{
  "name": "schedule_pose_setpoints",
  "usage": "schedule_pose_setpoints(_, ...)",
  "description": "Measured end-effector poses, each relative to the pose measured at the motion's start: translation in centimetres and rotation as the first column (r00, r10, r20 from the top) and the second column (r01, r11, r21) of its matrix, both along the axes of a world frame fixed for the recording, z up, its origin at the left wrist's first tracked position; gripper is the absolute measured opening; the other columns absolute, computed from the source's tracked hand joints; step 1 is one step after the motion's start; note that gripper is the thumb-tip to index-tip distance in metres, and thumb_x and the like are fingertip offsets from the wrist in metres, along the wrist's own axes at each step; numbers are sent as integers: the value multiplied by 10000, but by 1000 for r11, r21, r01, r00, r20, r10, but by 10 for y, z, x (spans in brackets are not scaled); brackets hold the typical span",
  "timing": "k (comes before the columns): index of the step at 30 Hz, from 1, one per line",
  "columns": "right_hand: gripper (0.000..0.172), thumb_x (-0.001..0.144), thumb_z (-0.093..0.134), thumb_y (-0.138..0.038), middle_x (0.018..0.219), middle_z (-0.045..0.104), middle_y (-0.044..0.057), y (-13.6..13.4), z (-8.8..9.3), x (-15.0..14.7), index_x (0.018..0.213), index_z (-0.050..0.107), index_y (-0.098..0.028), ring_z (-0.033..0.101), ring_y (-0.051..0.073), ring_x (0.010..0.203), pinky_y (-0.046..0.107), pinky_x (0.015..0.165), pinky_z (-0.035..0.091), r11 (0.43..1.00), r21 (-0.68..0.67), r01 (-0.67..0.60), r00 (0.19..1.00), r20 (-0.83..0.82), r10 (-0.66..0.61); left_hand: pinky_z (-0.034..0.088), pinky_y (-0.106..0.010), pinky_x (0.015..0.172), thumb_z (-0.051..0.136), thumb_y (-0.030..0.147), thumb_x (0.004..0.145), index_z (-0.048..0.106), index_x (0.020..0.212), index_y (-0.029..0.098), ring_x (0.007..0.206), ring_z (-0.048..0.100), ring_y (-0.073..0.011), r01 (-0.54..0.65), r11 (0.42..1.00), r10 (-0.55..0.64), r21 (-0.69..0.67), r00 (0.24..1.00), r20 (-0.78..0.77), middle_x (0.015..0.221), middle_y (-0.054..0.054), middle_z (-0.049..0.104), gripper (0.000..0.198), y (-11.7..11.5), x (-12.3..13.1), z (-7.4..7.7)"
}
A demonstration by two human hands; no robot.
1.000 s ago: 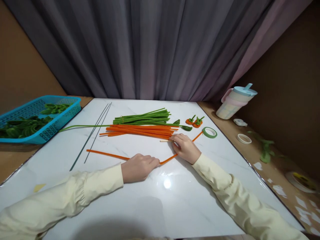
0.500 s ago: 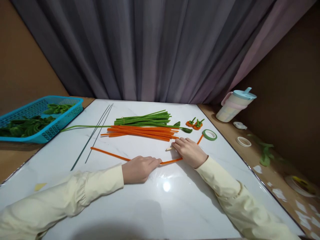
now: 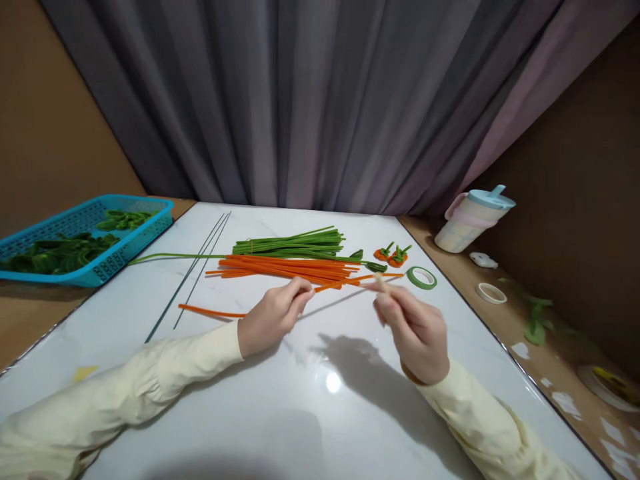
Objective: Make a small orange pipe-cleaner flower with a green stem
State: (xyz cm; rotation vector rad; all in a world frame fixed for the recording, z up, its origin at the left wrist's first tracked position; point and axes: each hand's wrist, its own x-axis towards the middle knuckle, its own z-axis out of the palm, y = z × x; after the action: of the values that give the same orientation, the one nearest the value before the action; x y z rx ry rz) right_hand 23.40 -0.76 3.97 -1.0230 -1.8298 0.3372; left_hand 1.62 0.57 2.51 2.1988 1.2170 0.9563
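My left hand pinches a long orange pipe cleaner raised off the table. One end stretches out to the left, and the other runs right from my fingertips, past the front of the orange bundle. My right hand is closed on a short pale stick, which looks wooden and is mostly hidden by the fingers. Behind both hands lie a bundle of orange pipe cleaners and a bundle of green pipe cleaners. Two small orange and green persimmon-like shapes sit at the back right.
A blue basket at left holds green leaf shapes. Thin dark wires and a long green stem lie on the white table. Green tape, a white roll, a tumbler and paper scraps stand or lie at right.
Both hands have lifted the orange pipe cleaner off the table. My right hand has moved right and turned upward, still with the pale stick. My left hand has risen slightly.
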Motion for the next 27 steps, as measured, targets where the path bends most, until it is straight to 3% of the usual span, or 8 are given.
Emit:
schedule_pose_setpoints(1,310,902,440,-374,551,494,1,-5,0,-6,1033,645,-181,397,96,452,238,461,347,978,-182,-106,993,-61,97,366,-203,529,367,267,916,463,829,183,515,439,-88,-8,999,12,-46,997,77,609,42,482,155,-1,1,6)
schedule_pose_setpoints(2,356,891,447,-419,524,459,-14,-8,0,-12,1061,638,-171,363,85,436,227,434,318,907,-360,-219,974,-141,179,350,-202,518,385,276,911,464,838,180,524,431,-87,-1,996,13,-90,990,142,608,43,477,144,-3,2,11)
schedule_pose_setpoints(4,461,866,463,-477,505,426,-38,-12,-2,-23,1189,562,-162,285,61,407,202,391,247,675,-615,-409,909,-344,237,334,-205,517,394,292,910,460,870,179,550,428,-88,55,985,-14,-166,971,241,626,36,487,137,-7,4,18)
schedule_pose_setpoints(6,588,832,504,-507,494,430,-59,-12,-5,-31,1306,436,-165,210,40,379,180,364,172,446,-703,-554,826,-532,186,327,-212,518,378,302,915,429,933,184,558,421,-90,129,964,-51,-234,949,312,648,31,500,130,-12,7,19)
schedule_pose_setpoints(8,656,804,544,-510,484,446,-70,-12,-9,-35,1343,367,-181,188,31,357,165,347,135,321,-693,-645,754,-646,118,325,-216,518,368,296,916,376,972,191,553,413,-89,185,941,-73,-284,929,364,650,36,497,119,-17,9,16)
schedule_pose_setpoints(15,419,813,554,-487,449,456,-87,-8,-17,-36,1089,544,-172,123,6,314,136,295,128,242,-638,-731,658,-753,-1,334,-215,518,342,246,914,281,971,214,537,400,-85,231,927,-133,-294,939,316,636,56,476,90,-22,12,4)
schedule_pose_setpoints(21,329,800,582,-467,425,445,-92,-4,-20,-35,900,562,-155,103,0,318,125,295,100,209,-647,-733,657,-754,-30,330,-209,508,333,235,912,285,947,210,515,406,-82,217,927,-127,-306,949,290,625,64,472,65,-21,13,-3)
schedule_pose_setpoints(27,298,798,584,-451,438,416,-101,-1,-23,-32,816,546,-156,88,4,335,134,306,73,180,-685,-706,689,-723,-48,347,-220,546,322,192,904,295,953,211,535,444,-101,175,963,-145,-207,978,153,638,56,490,59,-17,10,-7)
